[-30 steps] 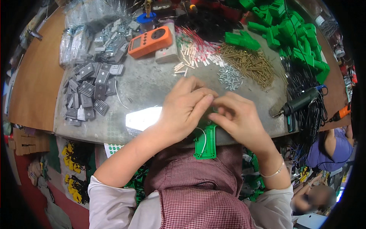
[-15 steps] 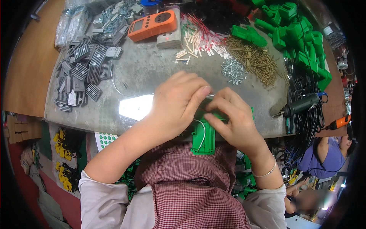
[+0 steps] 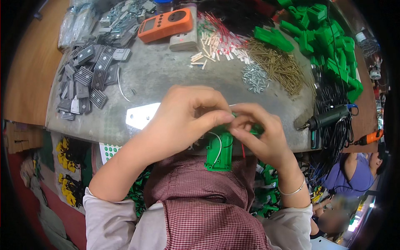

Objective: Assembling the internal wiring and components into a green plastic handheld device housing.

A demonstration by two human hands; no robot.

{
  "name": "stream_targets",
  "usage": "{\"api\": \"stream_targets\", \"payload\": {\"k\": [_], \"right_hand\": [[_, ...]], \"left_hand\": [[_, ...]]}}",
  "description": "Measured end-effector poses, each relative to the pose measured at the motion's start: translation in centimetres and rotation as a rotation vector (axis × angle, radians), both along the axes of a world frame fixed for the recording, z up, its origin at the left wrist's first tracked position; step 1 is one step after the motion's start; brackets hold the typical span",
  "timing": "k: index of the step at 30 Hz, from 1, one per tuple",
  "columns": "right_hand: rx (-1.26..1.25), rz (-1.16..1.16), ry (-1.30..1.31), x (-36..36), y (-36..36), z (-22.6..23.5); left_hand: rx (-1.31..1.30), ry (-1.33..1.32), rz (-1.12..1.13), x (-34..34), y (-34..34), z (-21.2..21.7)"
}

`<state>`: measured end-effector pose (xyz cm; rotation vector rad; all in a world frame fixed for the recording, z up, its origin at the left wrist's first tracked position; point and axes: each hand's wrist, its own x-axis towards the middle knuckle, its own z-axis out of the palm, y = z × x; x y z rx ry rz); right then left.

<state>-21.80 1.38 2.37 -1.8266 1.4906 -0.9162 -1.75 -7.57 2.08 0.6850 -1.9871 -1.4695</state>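
Observation:
A green plastic housing half [image 3: 225, 157] lies hollow side up at the table's front edge, partly over my lap. Inside it curves a white wire [image 3: 220, 146], and a short dark wire shows beside that. My left hand [image 3: 187, 111] is closed in a pinch above the housing's far end; its fingers hide what they hold. Right against it, fingertips meeting, my right hand [image 3: 263, 130] is pinched too. A red wire [image 3: 243, 151] hangs from under the right fingers. The far end of the housing is covered by both hands.
Finned grey metal plates [image 3: 98, 77] are piled at left. Behind stand an orange meter [image 3: 166, 26], red-wired parts [image 3: 223, 39], silver screws [image 3: 255, 78] and brass-coloured screws [image 3: 278, 66]. Green housings [image 3: 331, 41] heap at far right, near an electric screwdriver [image 3: 329, 116]. A white plate [image 3: 141, 116] lies left of my hands.
Both hands have shifted slightly toward me, and their fingertips have come together. The red wire now hangs below my right hand. The housing has moved a little left and nearer.

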Motion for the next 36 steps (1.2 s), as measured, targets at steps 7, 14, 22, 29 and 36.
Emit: {"api": "stream_targets", "payload": {"k": [7, 14, 22, 29, 36], "right_hand": [[-0.12, -0.105, -0.099, -1.0, -0.5, -0.3], [-0.039, -0.127, -0.164, -2.5, 0.6, 0.2], [-0.044, -0.084, -0.099, -3.8, 0.9, 0.6], [0.082, -0.149, -0.087, -3.5, 1.0, 1.7], [0.001, -0.086, -0.03, -2.8, 0.0, 1.9]], "left_hand": [[-0.293, 0.049, 0.194, -1.4, 0.3, -0.9], [-0.211, -0.091, 0.0, -3.7, 1.9, -0.6], [-0.382, -0.046, 0.067, -4.1, 2.0, -1.5], [-0.644, -0.049, 0.115, -4.2, 2.0, -1.1], [-0.957, -0.027, 0.204, -3.8, 1.9, -1.3]]}}
